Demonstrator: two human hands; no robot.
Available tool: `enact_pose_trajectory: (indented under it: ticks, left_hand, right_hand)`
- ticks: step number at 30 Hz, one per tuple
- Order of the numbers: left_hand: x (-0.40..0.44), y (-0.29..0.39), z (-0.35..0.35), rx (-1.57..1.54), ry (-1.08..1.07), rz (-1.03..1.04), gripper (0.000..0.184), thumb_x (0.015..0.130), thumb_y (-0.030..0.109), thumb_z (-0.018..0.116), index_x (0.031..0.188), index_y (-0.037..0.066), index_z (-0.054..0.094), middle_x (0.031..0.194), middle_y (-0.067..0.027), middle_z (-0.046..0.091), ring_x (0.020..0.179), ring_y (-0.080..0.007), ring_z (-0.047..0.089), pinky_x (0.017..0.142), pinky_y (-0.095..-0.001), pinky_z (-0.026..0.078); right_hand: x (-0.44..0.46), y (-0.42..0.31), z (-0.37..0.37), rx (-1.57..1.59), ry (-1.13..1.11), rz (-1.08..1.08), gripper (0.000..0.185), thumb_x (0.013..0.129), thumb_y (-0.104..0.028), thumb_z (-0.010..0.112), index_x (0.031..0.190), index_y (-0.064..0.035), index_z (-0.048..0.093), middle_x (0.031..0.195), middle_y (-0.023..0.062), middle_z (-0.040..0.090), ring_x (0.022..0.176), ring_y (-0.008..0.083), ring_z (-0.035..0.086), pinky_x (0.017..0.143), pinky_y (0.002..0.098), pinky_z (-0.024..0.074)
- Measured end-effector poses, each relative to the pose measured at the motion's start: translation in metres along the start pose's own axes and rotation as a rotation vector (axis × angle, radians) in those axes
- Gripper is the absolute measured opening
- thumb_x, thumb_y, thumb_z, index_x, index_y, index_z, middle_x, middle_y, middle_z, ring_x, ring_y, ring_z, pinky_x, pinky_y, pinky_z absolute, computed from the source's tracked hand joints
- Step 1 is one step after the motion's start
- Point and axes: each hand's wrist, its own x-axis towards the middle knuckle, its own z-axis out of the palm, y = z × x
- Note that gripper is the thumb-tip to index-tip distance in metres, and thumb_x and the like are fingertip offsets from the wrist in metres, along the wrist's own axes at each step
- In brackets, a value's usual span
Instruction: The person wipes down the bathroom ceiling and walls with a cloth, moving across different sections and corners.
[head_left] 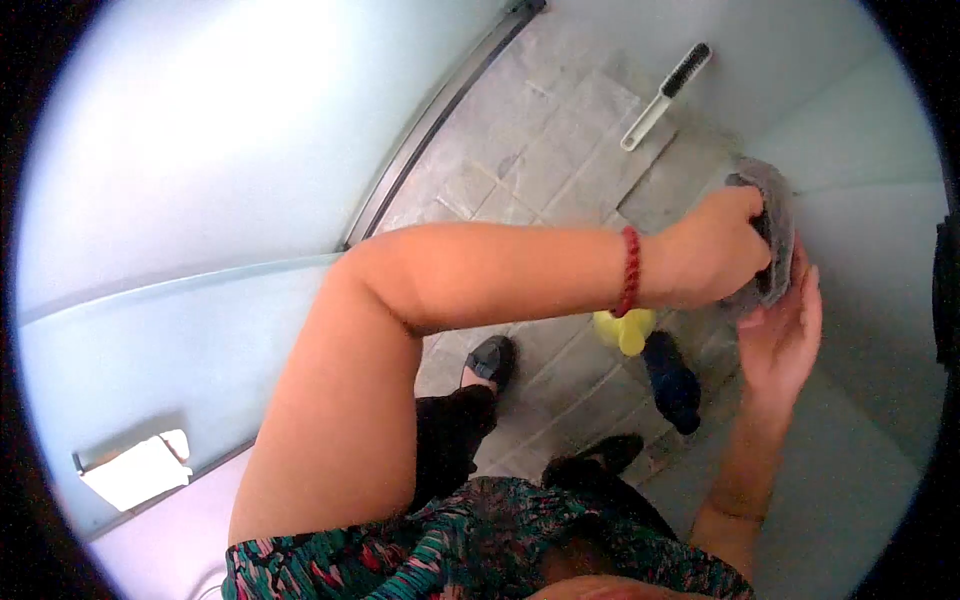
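Note:
My left hand (715, 245), below a red braided bracelet (631, 270), is closed around a fuzzy grey cloth (772, 190). Dark material shows in the fold between its fingers. From below, my right hand (785, 340) meets the lower end of the same cloth, its fingers partly hidden behind it. The cloth is held up close to the grey wall at the right. Below my left wrist stands a yellow container (627, 330), partly covered by the arm. A dark blue bottle (672, 382) is beside it.
A white-handled brush (665, 98) with dark bristles is near the far wall. Grey tiles (540, 180) cover the floor. A metal track (440, 120) edges the pale panel on the left. White paper (135, 472) hangs from a holder. My dark shoe (490, 362) is on the tiles.

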Motion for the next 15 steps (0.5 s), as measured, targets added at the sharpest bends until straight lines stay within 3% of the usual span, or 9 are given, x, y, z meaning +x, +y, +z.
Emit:
enact_pose_trajectory:
  ticks: [2, 3, 7, 10, 12, 13, 15]
  left_hand:
    - [-0.014, -0.016, 0.005, -0.090, -0.084, 0.257, 0.018, 0.072, 0.004, 0.056, 0.089, -0.002, 0.059, 0.078, -0.0077, 0.063, 0.075, -0.0151, 0.058, 0.063, -0.0316, 0.047]
    - [-0.006, -0.007, -0.006, -0.086, -0.059, 0.286, 0.018, 0.071, 0.002, 0.054, 0.088, -0.001, 0.059, 0.078, -0.0060, 0.063, 0.073, -0.0141, 0.056, 0.064, -0.0313, 0.046]
    - [-0.066, 0.036, -0.051, -0.042, 0.047, 0.260, 0.019, 0.071, 0.001, 0.052, 0.089, -0.002, 0.057, 0.077, -0.0065, 0.062, 0.072, -0.0145, 0.055, 0.064, -0.0317, 0.046]
    - [-0.144, 0.037, -0.089, -0.176, 0.014, 0.099, 0.020, 0.071, 0.001, 0.050, 0.089, -0.002, 0.056, 0.075, -0.0065, 0.061, 0.073, -0.0138, 0.054, 0.063, -0.0318, 0.045]
    - [-0.181, 0.037, -0.093, -0.082, 0.078, 0.112, 0.023, 0.074, 0.003, 0.051, 0.096, -0.003, 0.055, 0.080, -0.0047, 0.061, 0.076, -0.0112, 0.053, 0.065, -0.0287, 0.045]
    - [-0.197, 0.038, -0.089, -0.316, 0.066, 0.032, 0.026, 0.079, 0.005, 0.052, 0.104, -0.003, 0.054, 0.089, -0.0035, 0.062, 0.082, -0.0094, 0.053, 0.071, -0.0260, 0.046]
    - [-0.234, 0.026, -0.096, -0.363, 0.120, -0.013, 0.028, 0.081, 0.007, 0.053, 0.107, -0.002, 0.053, 0.093, -0.0030, 0.061, 0.085, -0.0090, 0.053, 0.075, -0.0254, 0.046]
  right_hand:
    - [-0.003, -0.004, 0.013, -0.157, 0.177, 0.041, 0.045, 0.095, -0.029, 0.040, 0.132, -0.0032, 0.039, 0.132, 0.0078, 0.045, 0.118, 0.0200, 0.045, 0.096, 0.0380, 0.0367]
    - [0.018, -0.007, 0.027, -0.157, 0.254, 0.054, 0.042, 0.096, -0.027, 0.039, 0.130, -0.0025, 0.040, 0.130, 0.0097, 0.046, 0.116, 0.0208, 0.047, 0.097, 0.0377, 0.0364]
    - [0.010, 0.010, 0.090, -0.393, 0.218, 0.087, 0.043, 0.094, -0.019, 0.043, 0.132, -0.0013, 0.037, 0.127, 0.0133, 0.048, 0.115, 0.0264, 0.048, 0.099, 0.0385, 0.0380]
    - [-0.039, 0.056, 0.144, -0.414, 0.143, 0.146, 0.038, 0.092, -0.013, 0.047, 0.128, -0.0030, 0.041, 0.122, 0.0138, 0.052, 0.110, 0.0262, 0.052, 0.093, 0.0384, 0.0430]
    - [-0.061, 0.072, 0.168, -0.439, 0.360, 0.202, 0.033, 0.091, -0.013, 0.050, 0.122, -0.0050, 0.045, 0.116, 0.0122, 0.054, 0.104, 0.0247, 0.055, 0.088, 0.0384, 0.0469]
    - [-0.071, 0.077, 0.187, -0.447, 0.349, 0.232, 0.033, 0.091, -0.013, 0.050, 0.122, -0.0050, 0.045, 0.116, 0.0122, 0.054, 0.104, 0.0247, 0.055, 0.088, 0.0384, 0.0469]
    - [-0.096, 0.106, 0.207, -0.403, 0.480, 0.271, 0.028, 0.090, -0.013, 0.052, 0.117, -0.0057, 0.047, 0.110, 0.0102, 0.056, 0.099, 0.0233, 0.057, 0.085, 0.0369, 0.0486]
